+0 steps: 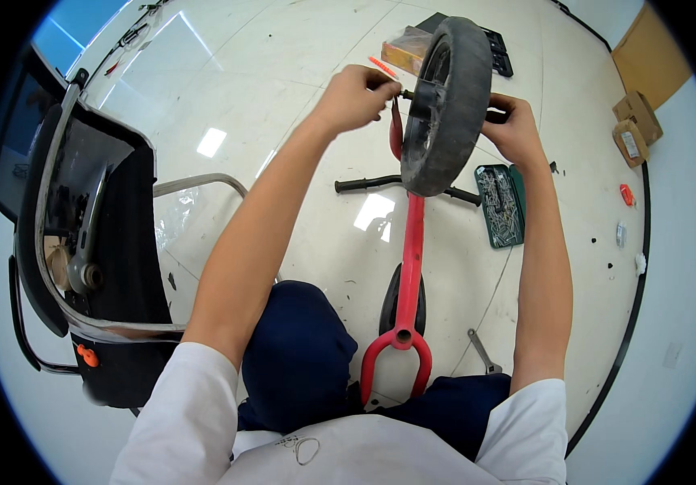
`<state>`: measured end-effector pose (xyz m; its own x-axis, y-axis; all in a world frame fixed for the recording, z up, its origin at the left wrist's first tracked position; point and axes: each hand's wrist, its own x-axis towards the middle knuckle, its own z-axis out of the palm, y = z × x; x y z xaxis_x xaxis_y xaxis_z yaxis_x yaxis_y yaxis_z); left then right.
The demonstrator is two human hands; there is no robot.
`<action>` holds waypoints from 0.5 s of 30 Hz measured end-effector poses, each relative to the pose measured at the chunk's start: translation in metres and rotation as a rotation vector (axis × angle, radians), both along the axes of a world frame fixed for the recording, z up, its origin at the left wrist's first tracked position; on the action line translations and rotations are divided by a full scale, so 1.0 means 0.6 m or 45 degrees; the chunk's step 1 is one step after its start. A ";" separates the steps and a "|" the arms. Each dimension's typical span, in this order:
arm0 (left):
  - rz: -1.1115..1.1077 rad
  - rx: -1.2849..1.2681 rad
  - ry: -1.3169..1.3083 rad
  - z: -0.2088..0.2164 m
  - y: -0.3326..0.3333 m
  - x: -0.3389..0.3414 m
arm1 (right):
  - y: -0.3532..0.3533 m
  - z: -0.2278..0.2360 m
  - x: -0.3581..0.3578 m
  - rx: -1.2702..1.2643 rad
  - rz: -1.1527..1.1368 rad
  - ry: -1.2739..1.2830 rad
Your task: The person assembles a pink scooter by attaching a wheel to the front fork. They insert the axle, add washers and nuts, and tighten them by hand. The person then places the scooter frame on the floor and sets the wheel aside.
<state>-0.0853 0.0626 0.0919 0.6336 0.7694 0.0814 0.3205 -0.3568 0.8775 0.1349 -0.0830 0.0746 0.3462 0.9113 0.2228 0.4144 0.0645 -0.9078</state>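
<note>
A small black-tyred wheel stands in the red fork of an upturned small bike, whose red frame runs toward me. My left hand is closed in a pinch at the left end of the axle; a small dark piece shows at its fingertips, too small to name. On the wheel's other side, my right hand has its fingers bent together at the hub. The tyre partly hides those fingertips. Black handlebar grips rest low beneath the wheel.
An open green case of small metal parts lies right of the handlebar. An adjustable wrench is on the floor by my right knee. A black chair holding a large wrench stands left. A cardboard box sits behind the wheel.
</note>
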 end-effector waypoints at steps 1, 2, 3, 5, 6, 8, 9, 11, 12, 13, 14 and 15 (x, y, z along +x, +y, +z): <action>-0.039 0.037 -0.019 -0.012 -0.003 0.004 | -0.002 -0.001 0.003 0.004 -0.003 0.010; -0.054 0.160 0.012 -0.017 0.003 0.008 | -0.003 -0.003 0.006 0.009 -0.005 0.021; -0.060 0.178 0.022 -0.023 0.007 0.009 | -0.004 -0.004 0.008 0.014 -0.008 0.033; -0.072 0.220 0.052 -0.026 0.009 0.010 | -0.006 -0.007 0.005 0.006 -0.024 0.058; -0.082 0.154 0.014 -0.027 0.009 0.010 | -0.006 -0.007 0.004 0.002 -0.033 0.070; -0.100 0.019 -0.055 -0.027 0.004 0.004 | -0.007 -0.002 -0.001 -0.020 -0.052 0.059; -0.107 0.005 -0.065 -0.026 0.003 0.003 | -0.007 -0.001 -0.003 -0.031 -0.062 0.054; -0.122 -0.022 -0.083 -0.022 0.001 0.002 | -0.004 -0.002 -0.002 -0.048 -0.062 0.008; -0.126 -0.046 -0.072 -0.021 0.000 0.001 | -0.003 -0.003 -0.002 -0.056 -0.062 -0.015; -0.129 -0.068 -0.061 -0.022 0.001 0.001 | -0.002 -0.003 -0.003 -0.021 -0.055 -0.048; -0.133 -0.089 -0.050 -0.022 0.001 0.001 | -0.001 -0.005 -0.006 0.013 -0.049 -0.082; -0.137 -0.100 -0.075 -0.023 0.002 0.001 | 0.000 -0.006 -0.008 0.048 -0.042 -0.116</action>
